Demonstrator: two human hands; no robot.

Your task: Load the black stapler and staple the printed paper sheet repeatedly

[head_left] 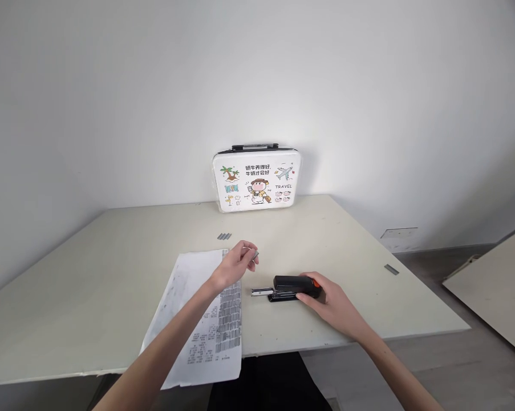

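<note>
Pinched in the fingers of my left hand (236, 265) is a small grey strip of staples (256, 255), held just above the table. My right hand (332, 302) grips the rear of a black stapler (292, 284) with an orange patch at its back end. The stapler lies on the table pointing left, and its metal staple tray (261, 291) sticks out at the front. Under my left wrist and forearm lies a printed sheet of paper (206, 348), partly covered by the arm and reaching over the table's near edge.
Several staple strips (224, 236) lie beyond the paper, and another strip (391, 269) sits near the right edge of the pale table (90, 297). A white cartoon-printed case (257, 180) stands against the wall at the back. A pale panel (497, 279) stands at the far right.
</note>
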